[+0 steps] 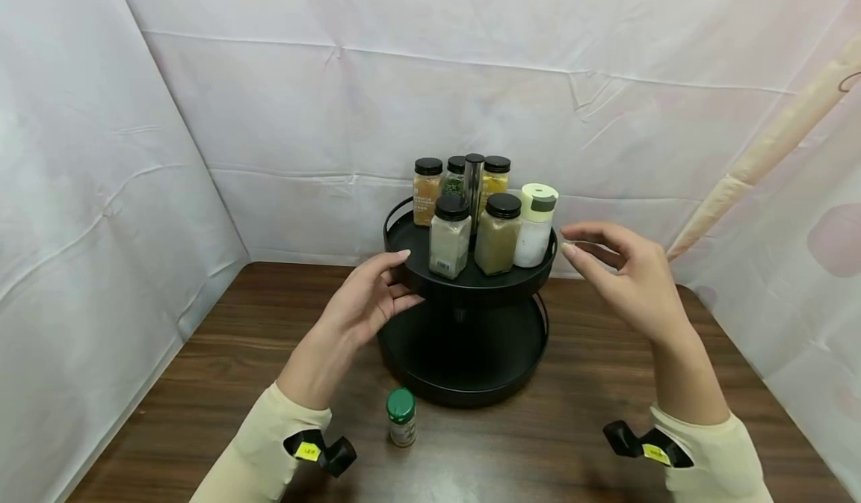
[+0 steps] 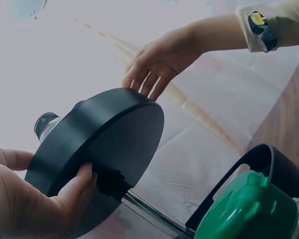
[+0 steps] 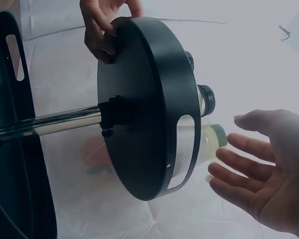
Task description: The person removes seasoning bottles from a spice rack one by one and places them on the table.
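Note:
A black two-tier round tray stand (image 1: 480, 288) stands on the wooden table. My left hand (image 1: 366, 301) grips the left rim of its upper tier, thumb over the edge and fingers underneath. Just off the right rim, my right hand (image 1: 622, 275) hovers with relaxed, slightly bent fingers and holds nothing. Nearest to it on the upper tier is a white bottle with a pale yellow-green top (image 1: 534, 238). Beside that stand a jar of greenish powder (image 1: 498, 241) and a jar of pale powder (image 1: 449, 245), both black-lidded. The left wrist view shows the fingers pressed to the upper tier's underside (image 2: 139, 144).
Behind the front jars are an orange spice jar (image 1: 427, 193), a green herb jar (image 1: 454, 178) and a yellow one (image 1: 495, 178), around the metal post (image 1: 473, 181). A small green-capped shaker (image 1: 401, 417) stands before the lower tier (image 1: 464, 395). White curtains (image 1: 403, 99) enclose the table (image 1: 511, 451).

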Demonstrator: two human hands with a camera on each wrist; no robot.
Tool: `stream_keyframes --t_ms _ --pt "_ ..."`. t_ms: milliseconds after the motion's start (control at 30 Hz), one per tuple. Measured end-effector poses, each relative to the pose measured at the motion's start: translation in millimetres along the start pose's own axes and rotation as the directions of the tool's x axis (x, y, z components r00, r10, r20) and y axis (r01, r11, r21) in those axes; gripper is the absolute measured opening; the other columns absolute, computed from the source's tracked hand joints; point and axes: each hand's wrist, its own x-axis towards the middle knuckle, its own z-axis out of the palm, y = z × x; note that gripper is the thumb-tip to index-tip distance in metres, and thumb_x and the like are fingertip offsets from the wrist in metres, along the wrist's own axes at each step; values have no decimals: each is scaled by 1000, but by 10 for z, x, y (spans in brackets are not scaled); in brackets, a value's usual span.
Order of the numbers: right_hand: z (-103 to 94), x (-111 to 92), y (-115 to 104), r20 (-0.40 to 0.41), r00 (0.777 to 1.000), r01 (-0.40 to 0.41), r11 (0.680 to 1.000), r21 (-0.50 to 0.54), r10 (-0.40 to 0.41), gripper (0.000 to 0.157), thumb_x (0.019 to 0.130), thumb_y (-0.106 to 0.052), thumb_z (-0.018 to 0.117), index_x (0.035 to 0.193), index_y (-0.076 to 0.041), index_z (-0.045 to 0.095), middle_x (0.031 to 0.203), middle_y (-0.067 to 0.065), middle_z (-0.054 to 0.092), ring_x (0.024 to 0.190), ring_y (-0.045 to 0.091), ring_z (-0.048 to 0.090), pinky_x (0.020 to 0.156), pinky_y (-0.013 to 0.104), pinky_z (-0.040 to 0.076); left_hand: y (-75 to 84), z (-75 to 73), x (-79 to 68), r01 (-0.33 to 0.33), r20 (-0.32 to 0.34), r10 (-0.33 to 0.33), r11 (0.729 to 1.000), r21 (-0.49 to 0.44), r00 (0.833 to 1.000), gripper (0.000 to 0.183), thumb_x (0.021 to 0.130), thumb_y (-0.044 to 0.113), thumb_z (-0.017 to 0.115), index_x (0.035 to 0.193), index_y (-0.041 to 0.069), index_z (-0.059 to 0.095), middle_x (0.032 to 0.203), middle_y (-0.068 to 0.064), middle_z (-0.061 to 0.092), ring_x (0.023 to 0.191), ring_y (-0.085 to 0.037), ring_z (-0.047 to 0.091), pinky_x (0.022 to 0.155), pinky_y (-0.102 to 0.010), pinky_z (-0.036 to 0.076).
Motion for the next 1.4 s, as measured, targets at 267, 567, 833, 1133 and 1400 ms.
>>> stream_keyframes --t_ms 267,567,833,1133,1400 --pt "-12 121 204 -9 998 -64 995 82 65 26 100 -12 76 125 -8 73 121 1 73 115 15 70 95 17 53 -42 28 12 -31 -29 31 999 13 999 41 110 21 55 142 -3 46 116 -10 66 104 -26 69 90 -37 60" --pt "11 192 351 17 999 -53 973 224 50 29 100 -4 74 128 1 69 123 5 71 118 18 69 95 21 55 -54 -17 56 -59 -89 60 998 13 994 36 110 26 57 136 1 49 106 -7 67 94 -22 70 86 -34 59" --pt "89 230 350 55 997 -63 953 295 49 41 99 -3 74 139 0 63 133 13 68 125 27 65 99 23 54 -56 -121 126 -65 -115 62 998 -18 991 38 109 32 60 134 5 48 101 -7 66 86 -18 70 82 -31 59" --pt "131 295 360 117 990 -117 929 352 80 45 101 -7 72 144 -5 60 138 10 66 128 24 63 102 23 52 -56 -143 143 -77 -127 72 996 -36 989 34 108 35 62 125 7 52 99 -4 63 83 -17 69 80 -31 59" --pt "207 361 400 119 992 -82 905 417 35 46 100 -2 72 144 -2 59 137 11 65 126 20 63 99 23 53 -66 -127 146 -71 -110 67 997 -34 992 35 110 33 58 131 6 49 103 -6 63 86 -16 69 82 -30 59"
